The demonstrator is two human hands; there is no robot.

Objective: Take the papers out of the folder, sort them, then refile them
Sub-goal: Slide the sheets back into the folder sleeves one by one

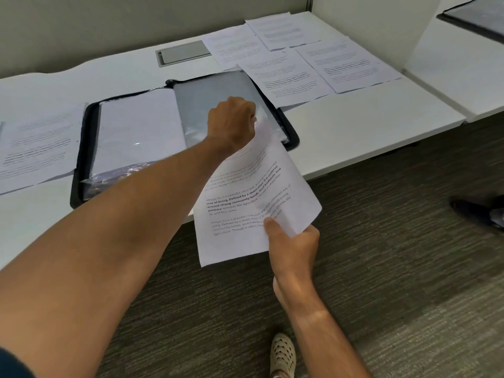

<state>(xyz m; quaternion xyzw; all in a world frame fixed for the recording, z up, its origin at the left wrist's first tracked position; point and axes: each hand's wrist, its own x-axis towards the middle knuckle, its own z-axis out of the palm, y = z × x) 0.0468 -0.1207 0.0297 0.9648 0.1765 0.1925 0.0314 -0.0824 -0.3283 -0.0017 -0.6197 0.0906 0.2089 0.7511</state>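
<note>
Your left hand (231,121) pinches the top of the printed sheet (253,203) at the clear sleeve (218,105) of the open zip folder (87,148); right hand (291,241) grips its near corner. It looks half-inserted, perhaps. Keep it flat, feed straight along the sleeve mouth.

Black zip folder (81,159) lies open on the table; printed sheet (253,203) tilts off its right pocket, more sheets (349,64) beyond
</note>
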